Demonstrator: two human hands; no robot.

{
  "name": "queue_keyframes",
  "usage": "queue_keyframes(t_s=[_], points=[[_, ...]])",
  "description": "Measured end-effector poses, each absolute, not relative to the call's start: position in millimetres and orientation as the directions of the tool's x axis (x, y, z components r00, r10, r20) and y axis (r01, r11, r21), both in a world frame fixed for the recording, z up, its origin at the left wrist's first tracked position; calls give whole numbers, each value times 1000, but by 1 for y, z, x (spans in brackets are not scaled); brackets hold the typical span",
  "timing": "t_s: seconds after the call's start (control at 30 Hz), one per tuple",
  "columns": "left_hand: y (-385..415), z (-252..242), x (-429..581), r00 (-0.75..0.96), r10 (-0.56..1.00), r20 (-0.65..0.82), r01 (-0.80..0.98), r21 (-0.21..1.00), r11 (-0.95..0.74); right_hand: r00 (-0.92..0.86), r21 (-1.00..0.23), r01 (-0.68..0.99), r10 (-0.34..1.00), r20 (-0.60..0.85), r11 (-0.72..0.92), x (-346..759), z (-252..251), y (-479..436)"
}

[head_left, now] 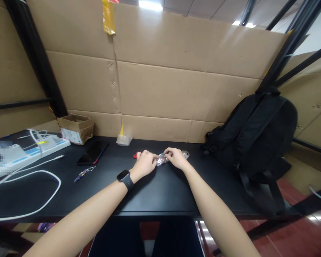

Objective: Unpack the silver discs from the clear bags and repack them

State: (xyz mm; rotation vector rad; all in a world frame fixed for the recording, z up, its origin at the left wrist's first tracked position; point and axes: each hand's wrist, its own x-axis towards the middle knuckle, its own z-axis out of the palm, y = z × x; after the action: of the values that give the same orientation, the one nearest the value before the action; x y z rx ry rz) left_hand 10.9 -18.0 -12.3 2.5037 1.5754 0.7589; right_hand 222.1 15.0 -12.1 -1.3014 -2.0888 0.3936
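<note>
A small shiny clear plastic packet (162, 160) lies between my two hands near the middle of the black table; its contents are too small to make out. My left hand (145, 163), with a dark watch (125, 178) on the wrist, is closed with thumb and fingertips on the packet's left side. At the packet's right edge, the fingers of my right hand (176, 157) are pinched together on it. A small red thing (135, 155) shows just past my left hand, partly hidden. Behind my right hand, a roll of tape (186, 154) is half covered.
Leftward are a phone (93, 152), a keychain (84, 173), a small cardboard box (77, 128), a power strip (37, 151) and a looping white cable (59, 182). A whitish packet (124, 139) sits by the cardboard wall (160, 92). A black backpack (259, 132) stands at the right.
</note>
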Motion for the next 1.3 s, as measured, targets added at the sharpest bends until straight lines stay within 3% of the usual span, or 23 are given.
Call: queue_keyframes(t_s=[0.1, 0.33, 0.6, 0.77, 0.97, 1.1, 1.3], points=[[-19, -13, 10, 359, 858, 369, 829, 297, -474, -319, -527, 694, 866, 386, 491, 221, -12, 15], [-21, -12, 9, 326, 857, 398, 767, 419, -487, -311, -676, 568, 883, 353, 470, 224, -15, 21], [-13, -18, 9, 357, 823, 443, 706, 449, -548, -300, -743, 534, 912, 280, 404, 223, -17, 20], [-16, -15, 5, 375, 835, 403, 768, 369, -523, -342, -670, 611, 904, 256, 421, 222, -16, 17], [-24, -6, -2, 392, 856, 337, 834, 262, -485, -435, -489, 682, 839, 327, 544, 216, -16, 14], [-26, -3, -10, 486, 812, 324, 804, 197, -561, -481, -402, 703, 809, 339, 587, 218, -11, 9], [-29, 0, -18, 597, 752, 280, 728, 206, -654, -637, -360, 643, 733, 239, 676, 221, 5, -8]])
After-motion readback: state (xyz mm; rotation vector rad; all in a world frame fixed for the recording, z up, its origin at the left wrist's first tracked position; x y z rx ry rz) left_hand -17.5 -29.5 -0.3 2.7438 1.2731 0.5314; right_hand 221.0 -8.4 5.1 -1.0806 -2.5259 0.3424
